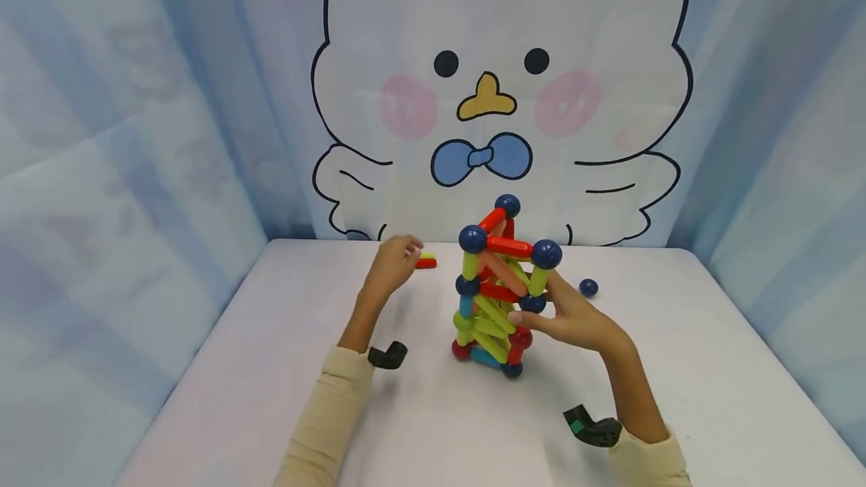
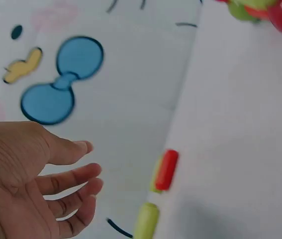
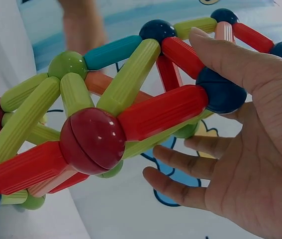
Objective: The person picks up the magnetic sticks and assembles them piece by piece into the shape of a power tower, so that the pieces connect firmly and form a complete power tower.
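Note:
A tower of magnetic sticks and balls (image 1: pixel 499 292) stands on the table, in red, green, blue and orange. My right hand (image 1: pixel 578 322) grips its right side, thumb in front and fingers behind. In the right wrist view the thumb lies by a dark blue ball (image 3: pixel 222 90), and a dark red ball (image 3: pixel 92 142) shows lower on the tower. Left of the tower, my left hand (image 1: pixel 395 265) is in the air with loosely bent fingers and holds nothing. Closest to it are a red stick (image 2: pixel 167 170) and a yellow-green stick (image 2: pixel 146 221).
A loose dark blue ball (image 1: pixel 588 288) lies on the white table (image 1: pixel 271 397), right of the tower. Behind the table's far edge hangs a curtain (image 1: pixel 501 164) with a cartoon bird, and pale blue cloth (image 1: pixel 101 171) covers the sides.

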`<action>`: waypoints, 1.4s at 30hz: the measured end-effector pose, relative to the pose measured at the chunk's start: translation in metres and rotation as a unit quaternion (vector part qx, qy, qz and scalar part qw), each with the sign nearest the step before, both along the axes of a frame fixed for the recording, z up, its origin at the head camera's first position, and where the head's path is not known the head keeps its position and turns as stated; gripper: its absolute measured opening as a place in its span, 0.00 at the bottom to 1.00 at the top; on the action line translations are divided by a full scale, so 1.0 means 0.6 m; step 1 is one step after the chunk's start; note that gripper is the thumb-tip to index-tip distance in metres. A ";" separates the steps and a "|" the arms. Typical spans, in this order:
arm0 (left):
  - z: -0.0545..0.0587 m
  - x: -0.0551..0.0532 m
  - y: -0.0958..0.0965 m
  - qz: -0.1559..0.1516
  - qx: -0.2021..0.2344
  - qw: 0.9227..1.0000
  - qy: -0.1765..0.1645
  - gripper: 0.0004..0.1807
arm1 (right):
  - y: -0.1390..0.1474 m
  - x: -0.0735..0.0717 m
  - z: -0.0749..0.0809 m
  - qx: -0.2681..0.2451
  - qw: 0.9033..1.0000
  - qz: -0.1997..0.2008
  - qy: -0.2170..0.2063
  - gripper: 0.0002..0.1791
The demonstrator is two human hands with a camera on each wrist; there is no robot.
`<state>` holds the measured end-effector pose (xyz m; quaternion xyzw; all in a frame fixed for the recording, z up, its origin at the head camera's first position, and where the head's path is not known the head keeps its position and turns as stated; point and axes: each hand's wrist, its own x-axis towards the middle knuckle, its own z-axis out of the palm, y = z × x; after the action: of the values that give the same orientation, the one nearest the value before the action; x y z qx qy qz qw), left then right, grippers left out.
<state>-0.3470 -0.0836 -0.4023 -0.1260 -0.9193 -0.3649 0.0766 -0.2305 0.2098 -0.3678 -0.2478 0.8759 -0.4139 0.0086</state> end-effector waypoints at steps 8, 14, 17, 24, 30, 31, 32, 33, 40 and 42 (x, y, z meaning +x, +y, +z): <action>-0.099 -0.039 -0.004 -0.019 -0.114 0.992 -0.057 0.22 | -0.005 0.009 0.002 -0.005 1.000 -0.013 -0.023 0.48; -0.122 -0.037 0.025 -0.044 -0.180 0.982 -0.014 0.23 | -0.004 0.022 0.009 -0.007 0.996 -0.031 -0.080 0.49; -0.132 -0.037 0.037 -0.023 -0.208 0.978 0.016 0.20 | -0.001 0.025 0.010 -0.010 0.995 -0.033 -0.089 0.49; -0.134 -0.036 0.044 -0.015 -0.193 0.981 0.011 0.07 | 0.002 0.020 0.010 -0.028 0.995 -0.015 -0.096 0.49; -0.126 -0.034 0.038 -0.005 -0.232 0.973 0.013 0.04 | 0.006 0.022 0.006 -0.028 0.996 -0.014 -0.088 0.48; -0.124 -0.033 0.038 0.000 -0.233 0.972 0.012 0.04 | 0.006 0.022 0.007 -0.028 0.996 -0.014 -0.084 0.48; -0.120 -0.032 0.038 0.003 -0.221 0.975 0.010 0.04 | 0.006 0.021 0.007 -0.027 0.996 -0.014 -0.080 0.49; -0.115 -0.030 0.037 0.006 -0.201 0.979 0.003 0.05 | 0.006 0.021 0.008 -0.027 0.996 -0.014 -0.078 0.49; -0.050 -0.016 0.030 -0.050 0.125 0.989 -0.066 0.15 | 0.001 0.020 0.007 -0.027 0.997 -0.007 -0.070 0.50; -0.020 -0.007 0.031 -0.074 0.227 0.968 -0.072 0.17 | -0.001 0.021 0.007 -0.028 0.997 -0.010 -0.072 0.51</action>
<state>-0.3512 -0.0647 -0.4144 -0.1464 -0.8034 -0.5770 0.0095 -0.2179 0.2093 -0.3638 -0.2089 0.8633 -0.4553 0.0609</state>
